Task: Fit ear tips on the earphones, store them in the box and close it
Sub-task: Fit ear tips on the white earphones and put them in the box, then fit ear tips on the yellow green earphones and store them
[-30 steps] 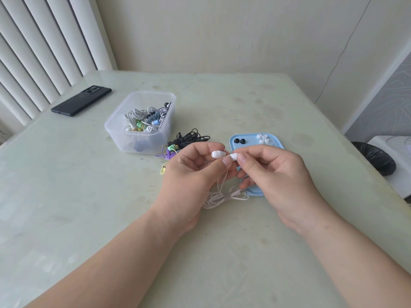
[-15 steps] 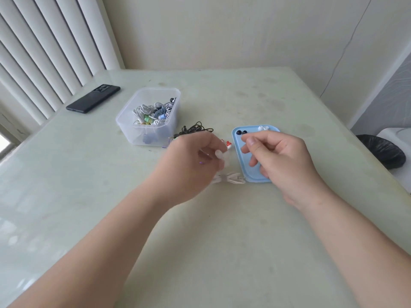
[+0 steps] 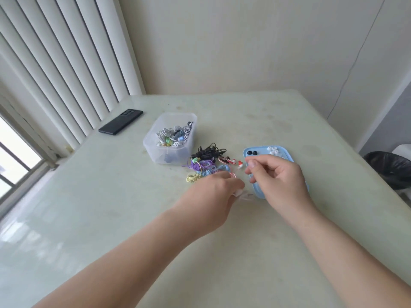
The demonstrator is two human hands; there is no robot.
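Note:
My left hand point(image 3: 213, 193) is closed over a bundle of white earphones point(image 3: 245, 196); only a bit of coiled cable sticks out past the fingers. My right hand point(image 3: 277, 178) hovers over the blue lid point(image 3: 287, 155), fingers loosely curled, thumb apart from them, nothing visible in it. At the lid's far end lie two black ear tips point(image 3: 251, 152) and several white ear tips point(image 3: 273, 150). The clear plastic box point(image 3: 153, 152) stands further left, open, with several coiled earphones inside.
Between box and lid lies a pile of loose earphones: black point(image 3: 209, 151), purple point(image 3: 200, 165), yellow point(image 3: 192, 177), red and white point(image 3: 230, 161). A black phone point(image 3: 120, 121) lies at the far left by the blinds. A black bin bag point(image 3: 389, 167) sits beyond the table's right edge.
Both hands held the white earbuds together; they have since separated. My left hand closed around the earphones and dropped toward the table. The view tilted upward.

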